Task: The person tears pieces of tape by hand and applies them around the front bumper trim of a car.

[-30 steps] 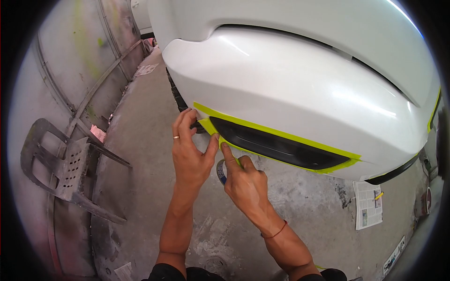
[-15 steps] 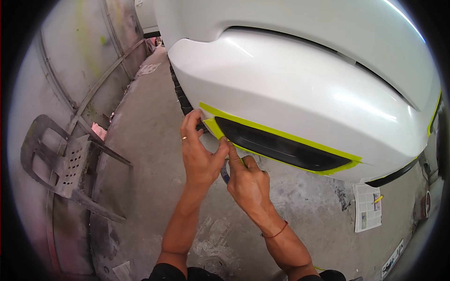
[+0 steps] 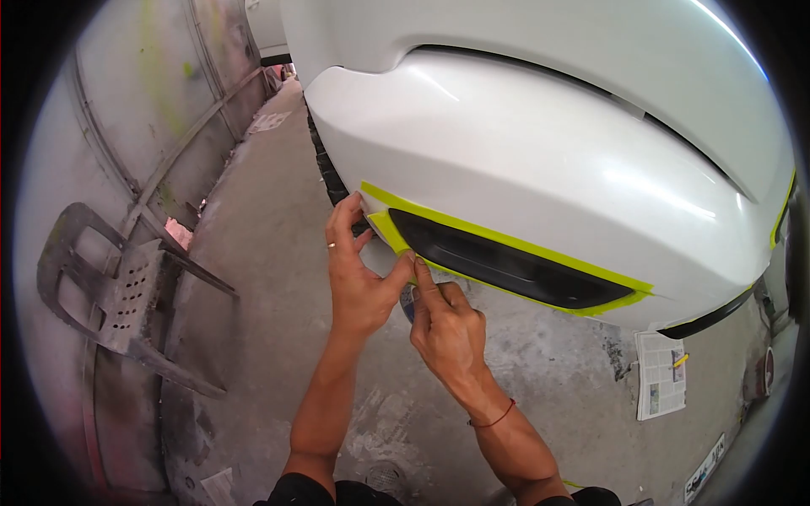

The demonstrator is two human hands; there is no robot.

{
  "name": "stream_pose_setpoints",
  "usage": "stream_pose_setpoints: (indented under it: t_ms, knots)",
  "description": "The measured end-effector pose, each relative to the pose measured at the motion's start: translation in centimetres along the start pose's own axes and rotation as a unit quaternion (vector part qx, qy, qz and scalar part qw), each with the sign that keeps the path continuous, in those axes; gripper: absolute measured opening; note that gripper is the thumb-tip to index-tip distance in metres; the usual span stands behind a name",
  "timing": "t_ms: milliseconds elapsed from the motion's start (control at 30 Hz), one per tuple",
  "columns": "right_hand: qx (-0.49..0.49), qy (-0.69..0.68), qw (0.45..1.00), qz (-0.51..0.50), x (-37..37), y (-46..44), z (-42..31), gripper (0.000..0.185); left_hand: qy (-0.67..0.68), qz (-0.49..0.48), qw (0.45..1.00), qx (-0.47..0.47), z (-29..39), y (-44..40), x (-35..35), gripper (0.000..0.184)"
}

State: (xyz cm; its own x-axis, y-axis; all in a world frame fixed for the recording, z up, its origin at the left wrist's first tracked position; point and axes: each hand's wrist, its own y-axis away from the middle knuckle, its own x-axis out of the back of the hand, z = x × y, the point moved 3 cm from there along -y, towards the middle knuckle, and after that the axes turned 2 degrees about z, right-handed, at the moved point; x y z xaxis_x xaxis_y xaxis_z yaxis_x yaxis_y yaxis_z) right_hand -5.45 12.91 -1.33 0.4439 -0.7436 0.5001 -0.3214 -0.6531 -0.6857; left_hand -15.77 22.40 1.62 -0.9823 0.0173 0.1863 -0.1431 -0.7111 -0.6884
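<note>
Yellow-green masking tape (image 3: 506,239) frames a black recessed insert (image 3: 498,263) in the lower corner of a white car bumper (image 3: 523,160). My left hand (image 3: 359,274) is spread at the bumper's left end. Its fingertips touch the edge there, and its thumb presses the tape by the insert's lower left corner. Beside that thumb, my right hand (image 3: 449,325) has its index finger or thumb tip against the tape's lower strip, the other fingers curled. A tape roll (image 3: 408,305) shows partly behind the right hand, mostly hidden by it.
A grey plastic chair (image 3: 126,295) stands at the left by a stained wall panel (image 3: 135,93). Newspaper (image 3: 661,379) with a yellow object (image 3: 680,360) on it lies on the concrete floor at the right. A licence plate (image 3: 705,469) is at lower right.
Both hands stay almost in place at the insert's lower left corner. The right hand's fingertip has shifted slightly along the tape, and less of the tape roll shows. The view moves slightly.
</note>
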Motion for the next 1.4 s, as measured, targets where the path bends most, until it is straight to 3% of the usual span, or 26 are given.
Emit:
stream_pose_setpoints:
  t_ms: [233,367,400,433,467,567,633,667,733,833,867,933,1033,1167,1233,1267,1333,1400]
  knots:
    - [0.007,0.006,1.000,0.000,0.7,-0.5,-0.6,0.044,-0.068,0.018,0.997,-0.013,0.6,0.2,-0.3,0.090]
    - [-0.016,-0.008,0.998,-0.065,0.7,-1.1,-0.5,0.041,-0.114,0.023,0.991,-0.066,0.0,0.0,-0.1,0.091]
    - [-0.012,-0.035,0.994,-0.101,0.6,-1.1,-0.1,0.039,-0.125,0.023,0.989,-0.078,0.0,0.0,-0.1,0.091]
    - [-0.029,-0.126,0.943,-0.308,-1.1,0.0,1.1,0.039,-0.137,0.022,0.986,-0.088,0.1,0.1,-0.1,0.090]
    - [-0.042,-0.208,0.842,-0.496,-2.8,1.8,2.3,0.040,-0.136,0.023,0.986,-0.089,0.2,0.2,0.1,0.090]
    - [-0.071,-0.194,0.845,-0.493,-3.1,6.4,5.2,0.047,-0.136,0.022,0.988,-0.067,-0.2,0.1,0.3,0.089]
    - [-0.163,-0.154,0.892,-0.392,-2.7,7.6,6.9,0.051,-0.106,0.016,0.991,-0.076,-0.6,0.1,0.2,0.088]
    - [-0.147,-0.148,0.896,-0.391,-2.3,7.6,6.9,0.051,-0.104,0.032,0.990,-0.084,-0.4,-0.2,0.5,0.088]
    - [-0.163,-0.150,0.854,-0.471,-1.8,8.3,6.7,0.060,0.023,0.011,0.998,-0.049,-0.2,-0.1,1.1,0.078]
    - [-0.177,-0.138,0.841,-0.492,-1.2,8.6,6.6,0.059,-0.002,0.121,0.990,-0.080,-2.1,-1.2,0.1,0.065]
    - [-0.173,-0.132,0.841,-0.495,-1.1,8.6,6.5,0.059,0.000,0.129,0.989,-0.078,-2.2,-1.5,0.0,0.065]
    - [-0.183,-0.117,0.849,-0.481,-0.7,8.4,6.6,0.058,0.002,0.160,0.986,-0.049,-2.5,-2.3,0.1,0.042]
    - [-0.177,-0.100,0.861,-0.466,0.1,8.4,7.0,0.057,0.034,0.165,0.984,-0.062,-2.4,-2.6,0.0,0.035]
    - [-0.197,-0.094,0.852,-0.476,0.4,8.8,7.2,0.056,0.036,0.187,0.980,-0.063,-3.6,-2.8,-0.2,0.039]
    - [-0.190,-0.098,0.858,-0.467,0.5,8.9,7.4,0.054,0.101,0.191,0.976,0.040,-5.3,-2.7,-0.6,0.037]
    - [-0.188,-0.095,0.858,-0.468,0.5,8.8,7.3,0.054,0.103,0.194,0.975,0.040,-5.5,-2.3,-0.6,0.037]
    - [-0.186,-0.124,0.894,-0.387,1.3,7.9,6.6,0.049,0.008,0.303,0.952,-0.037,-5.0,-0.3,-0.6,0.047]
    - [-0.214,-0.124,0.895,-0.370,2.2,7.2,6.0,0.047,0.019,0.268,0.962,-0.055,-5.0,1.5,-1.4,0.053]
